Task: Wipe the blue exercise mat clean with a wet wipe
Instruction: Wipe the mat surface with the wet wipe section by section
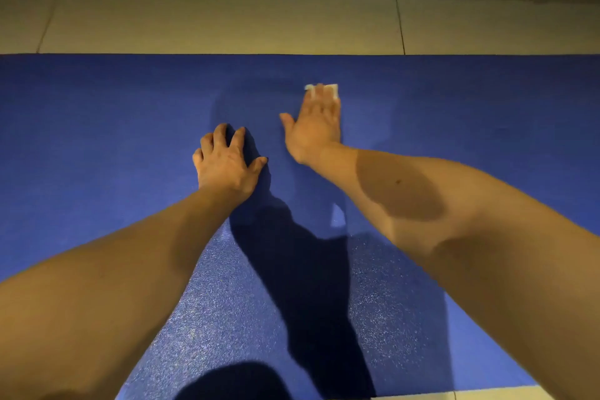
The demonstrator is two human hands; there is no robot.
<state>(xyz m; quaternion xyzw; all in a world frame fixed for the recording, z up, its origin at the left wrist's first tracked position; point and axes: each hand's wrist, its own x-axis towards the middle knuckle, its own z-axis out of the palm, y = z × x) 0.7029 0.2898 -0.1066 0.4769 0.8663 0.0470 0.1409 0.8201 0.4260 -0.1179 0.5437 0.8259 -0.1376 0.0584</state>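
**A:** While the wet wipe (331,90) lies pinned under your right hand (316,130), where does it sit on the mat?

**B:** Toward twelve o'clock on the blue exercise mat (97,140), near its far edge, with pale floor tiles (227,23) beyond. You look to be mid-wipe, at the outer reach of a stroke.

**A:** And your grip?

**B:** No pinch at all: your right fingers (319,99) are straight and close together, pressing the wipe flat against the mat. Your left hand (227,162), at about eight o'clock from the wipe, holds nothing; its fingers are spread and arched, tips braced on the mat.

**A:** Next?

**B:** Likely draw the wipe toward six o'clock (the near surface shows pale speckling, possibly dust) and keep even pressure so it doesn't bunch.
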